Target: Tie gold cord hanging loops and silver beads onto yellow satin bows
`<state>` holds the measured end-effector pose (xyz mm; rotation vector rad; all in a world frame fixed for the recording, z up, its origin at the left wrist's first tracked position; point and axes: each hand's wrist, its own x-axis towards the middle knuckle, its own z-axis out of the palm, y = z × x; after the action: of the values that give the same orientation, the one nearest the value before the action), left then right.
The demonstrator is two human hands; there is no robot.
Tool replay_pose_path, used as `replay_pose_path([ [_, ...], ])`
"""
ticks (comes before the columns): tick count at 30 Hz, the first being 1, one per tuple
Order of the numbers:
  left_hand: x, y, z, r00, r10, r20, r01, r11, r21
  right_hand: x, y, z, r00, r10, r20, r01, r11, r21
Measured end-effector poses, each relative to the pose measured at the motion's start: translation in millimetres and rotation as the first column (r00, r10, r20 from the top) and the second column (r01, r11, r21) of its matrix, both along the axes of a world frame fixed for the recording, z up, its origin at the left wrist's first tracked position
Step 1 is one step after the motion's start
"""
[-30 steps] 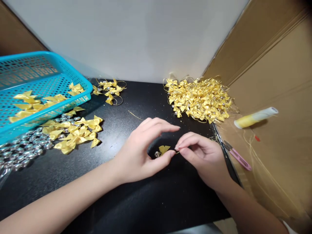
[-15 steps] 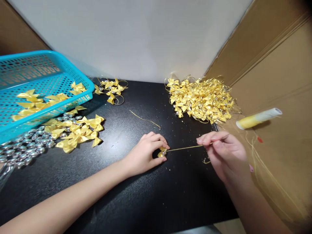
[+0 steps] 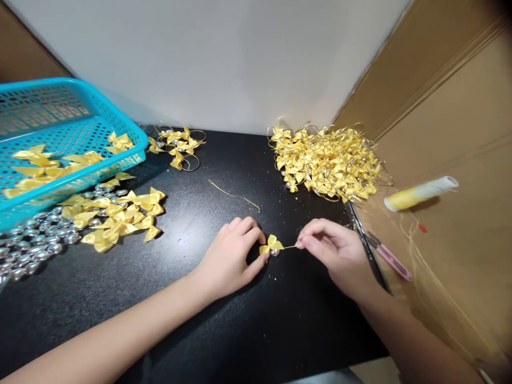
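Near the middle of the black table, my left hand (image 3: 232, 258) pinches the left side of a yellow ribbon bow (image 3: 274, 242) between thumb and finger. A round silver bead (image 3: 274, 253) sits at the front of this bow. From the bow's right side a short stretch of thin gold cord (image 3: 289, 246) runs to my right hand (image 3: 336, 256), whose thumb and fingertips are closed on it. Just behind my left hand, a loose piece of gold cord (image 3: 234, 196) lies on the table.
A blue basket (image 3: 142, 149) with yellow bows stands at left. Before it lie loose bows (image 3: 132, 216) and silver beads (image 3: 40, 240). Bows with cord loops form a small group (image 3: 182, 144) and a large pile (image 3: 328, 162). At right are a pink-handled cutter (image 3: 394, 261) and a tube (image 3: 422, 193).
My right hand has come left, much closer to the bow, and the cord between the hands is shorter. More of the bow shows. The pink-handled cutter has come into sight.
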<state>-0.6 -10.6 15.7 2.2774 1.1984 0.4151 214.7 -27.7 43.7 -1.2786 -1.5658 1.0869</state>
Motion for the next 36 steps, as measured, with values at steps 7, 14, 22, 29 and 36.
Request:
replay_pose_path([
  [7,0,-1,-0.1,0.96,0.105,0.261,-0.06,0.983,-0.175,-22,7,-15.0,0.958,0.066,0.278,-0.151,0.943,0.297],
  [14,1,-4,-0.5,0.878,0.299,0.375,-0.144,0.911,-0.388,-34,-2,-30.4,0.989,0.036,0.143,-0.072,0.964,0.254],
  [22,2,-6,1.6,0.833,0.394,0.388,-0.141,0.829,-0.541,-36,-2,-35.9,0.998,0.021,0.063,-0.034,0.976,0.214],
  [29,4,-6,3.0,0.811,0.456,0.366,-0.193,0.8,-0.568,-37,-3,-36.2,0.997,0.01,0.071,-0.027,0.972,0.234],
  [36,4,-7,3.0,0.804,0.462,0.374,-0.201,0.804,-0.56,-37,-4,-36.9,0.997,0.015,0.078,-0.033,0.972,0.235],
])
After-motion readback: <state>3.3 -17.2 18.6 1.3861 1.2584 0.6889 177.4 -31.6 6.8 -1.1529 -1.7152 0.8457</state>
